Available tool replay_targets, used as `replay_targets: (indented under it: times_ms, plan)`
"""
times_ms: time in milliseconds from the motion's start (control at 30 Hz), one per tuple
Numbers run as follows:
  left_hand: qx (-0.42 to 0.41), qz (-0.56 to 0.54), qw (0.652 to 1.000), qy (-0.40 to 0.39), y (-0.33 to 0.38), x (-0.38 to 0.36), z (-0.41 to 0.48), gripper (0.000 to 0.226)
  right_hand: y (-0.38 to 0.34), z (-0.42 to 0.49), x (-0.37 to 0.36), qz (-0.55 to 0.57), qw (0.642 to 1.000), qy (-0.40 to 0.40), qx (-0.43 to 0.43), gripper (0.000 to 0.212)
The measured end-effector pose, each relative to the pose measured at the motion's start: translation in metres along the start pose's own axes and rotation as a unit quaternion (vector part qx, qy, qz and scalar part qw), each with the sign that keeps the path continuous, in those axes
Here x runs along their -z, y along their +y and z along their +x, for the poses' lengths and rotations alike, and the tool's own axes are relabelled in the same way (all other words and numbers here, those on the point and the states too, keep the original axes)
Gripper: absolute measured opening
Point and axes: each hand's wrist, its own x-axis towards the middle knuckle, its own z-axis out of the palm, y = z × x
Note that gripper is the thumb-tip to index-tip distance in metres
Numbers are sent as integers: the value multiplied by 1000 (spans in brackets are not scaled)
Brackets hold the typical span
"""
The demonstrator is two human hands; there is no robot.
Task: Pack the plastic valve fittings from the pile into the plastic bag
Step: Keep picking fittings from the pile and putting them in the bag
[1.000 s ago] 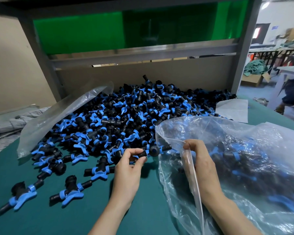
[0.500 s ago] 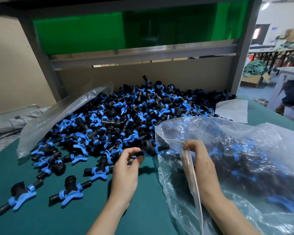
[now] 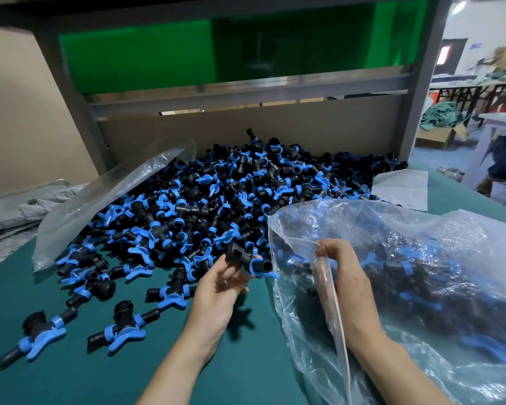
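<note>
A large pile of black valve fittings with blue handles (image 3: pixel 231 200) covers the back of the green table (image 3: pixel 70 375). My left hand (image 3: pixel 219 290) grips one black and blue fitting (image 3: pixel 246 258), lifted off the table right at the mouth of the clear plastic bag (image 3: pixel 421 273). My right hand (image 3: pixel 342 276) pinches the bag's front rim and holds the mouth open. The bag lies at the right and holds several fittings, seen blurred through the film.
Loose fittings (image 3: pixel 120 328) lie on the table at the front left. A second clear plastic sheet (image 3: pixel 105 194) leans on the pile's left side. A white sheet (image 3: pixel 400 188) lies at the back right. A grey frame with a green panel (image 3: pixel 216 45) stands behind.
My left hand has lifted the fitting off the table and brought it up and right to the bag's mouth. My right hand stays on the rim.
</note>
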Motion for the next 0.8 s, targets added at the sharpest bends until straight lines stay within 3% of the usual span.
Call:
replay_targets:
  times_ms: [200,333,433,500,567,667,800]
  plan:
    - [11,10,1000,-4,-1,1,1,44,0,0,0,2,1000,2,3,24]
    - [11,2,1000,-5,2,0,-1,18,0,0,0,1,1000,0,3,24]
    - [-15,-20,999,30,6,4,-1,22,0,0,0,-4,1000,-2,4,24]
    - [-71,31,994,74,13,8,-4,15,1,0,0,-5,1000,-4,3,24]
    - [-146,124,973,126,20,11,-7,13,2,0,0,-5,1000,-5,3,26]
    - [-261,295,906,155,24,16,-12,10,1,0,0,-3,1000,-6,1,27]
    - [-310,394,852,148,21,17,-15,18,1,0,1,-1,1000,-7,0,28]
